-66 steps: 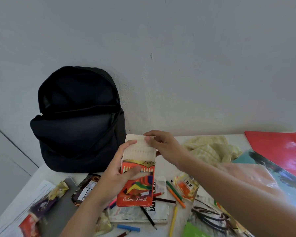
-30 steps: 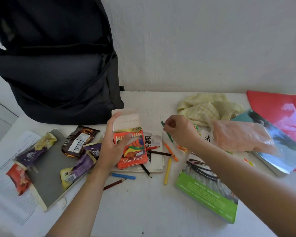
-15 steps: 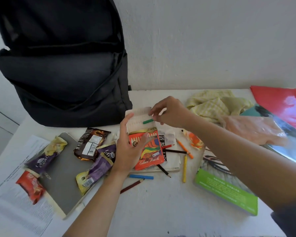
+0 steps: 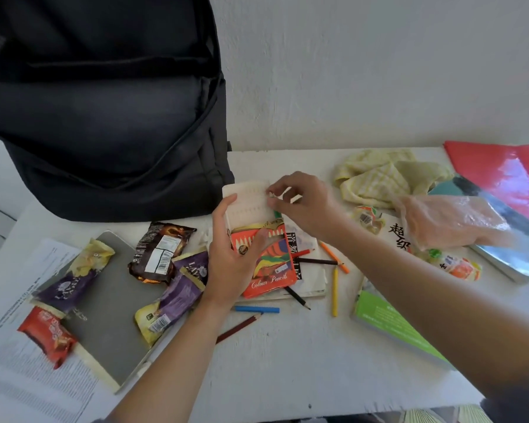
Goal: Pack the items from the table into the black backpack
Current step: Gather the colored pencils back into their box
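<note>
The left hand (image 4: 229, 264) gripped the probably light, easily crushed pencil box (image 4: 269, 270) by its sides while the right hand (image 4: 306, 206) pinched a green pencil (image 4: 277, 214).

The left hand (image 4: 235, 257) grips the colour pencil box (image 4: 268, 264) from its left side. The thumb lies across the box's front and the fingers are curled behind it. Its bare forearm rises from below the box. The right hand (image 4: 307, 204) sits over the box's raised flap, with thumb and forefinger pinched at the flap's right edge. Its bare forearm stretches in from the box's lower right.
</note>
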